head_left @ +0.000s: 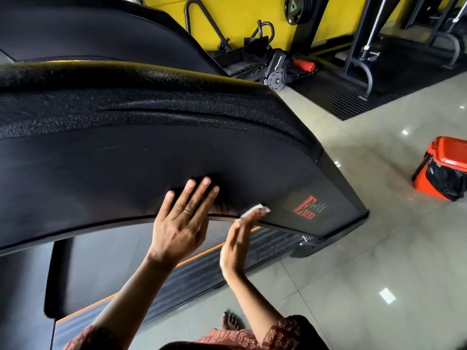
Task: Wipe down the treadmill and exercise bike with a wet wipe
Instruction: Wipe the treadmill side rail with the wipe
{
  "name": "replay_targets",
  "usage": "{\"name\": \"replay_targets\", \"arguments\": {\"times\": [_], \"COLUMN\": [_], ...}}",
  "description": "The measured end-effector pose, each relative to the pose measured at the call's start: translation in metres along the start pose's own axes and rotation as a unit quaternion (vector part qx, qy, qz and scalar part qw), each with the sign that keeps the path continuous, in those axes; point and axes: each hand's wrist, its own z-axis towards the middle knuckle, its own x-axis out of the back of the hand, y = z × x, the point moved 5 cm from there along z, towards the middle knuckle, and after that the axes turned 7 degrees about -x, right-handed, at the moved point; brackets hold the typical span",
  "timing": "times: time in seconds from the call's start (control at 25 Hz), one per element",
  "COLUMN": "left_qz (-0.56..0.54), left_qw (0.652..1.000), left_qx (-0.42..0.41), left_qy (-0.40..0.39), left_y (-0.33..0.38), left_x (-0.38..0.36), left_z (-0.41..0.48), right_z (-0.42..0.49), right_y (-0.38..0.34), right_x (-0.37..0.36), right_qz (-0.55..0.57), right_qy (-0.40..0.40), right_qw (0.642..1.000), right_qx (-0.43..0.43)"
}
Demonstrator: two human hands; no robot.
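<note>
The treadmill's big black curved cover (pixel 151 160) fills the left and middle of the view. My left hand (pixel 180 223), a ring on one finger, lies flat on the cover's lower edge with its fingers straight. Just to its right, my right hand (pixel 237 243) is seen edge-on, its straight fingers pressing a small white wet wipe (pixel 255 210) against the cover's rim. A red and green logo (pixel 309 208) is right beside the wipe. Below the cover runs the side rail with an orange stripe (pixel 202 253). No exercise bike is in view.
An orange bin with a black liner (pixel 442 170) stands on the glossy tiled floor (pixel 366 261) at the right. Black gym frames, weight plates (pixel 298 8) and bars stand on rubber mats along the yellow back wall. My bare foot (pixel 230 322) is beside the treadmill.
</note>
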Motion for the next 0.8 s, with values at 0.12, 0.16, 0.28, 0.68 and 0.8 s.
{"name": "replay_targets", "arguments": {"times": [0.12,0.16,0.28,0.68,0.8], "left_qz": [0.000,-0.003,0.002,0.035,0.050], "left_qw": [1.000,1.000,1.000,0.998,0.996], "left_qx": [0.005,0.007,0.018,0.055,0.070], "left_qy": [-0.006,-0.006,-0.006,0.011,0.022], "left_y": [-0.003,-0.004,-0.009,-0.032,-0.037], "left_x": [0.001,0.003,0.009,0.026,0.030], "left_z": [-0.006,-0.008,-0.015,-0.036,-0.042], "right_z": [-0.013,-0.006,0.014,-0.015,0.010], "right_y": [-0.018,-0.008,0.028,-0.045,-0.004], "right_x": [-0.013,-0.008,0.014,-0.014,0.027], "right_qz": [-0.027,-0.027,0.000,-0.250,-0.247], "right_qy": [-0.062,-0.042,0.062,-0.098,0.006], "right_qw": [0.994,0.996,0.996,0.888,0.940], "right_qx": [0.087,0.069,-0.061,0.372,0.237]}}
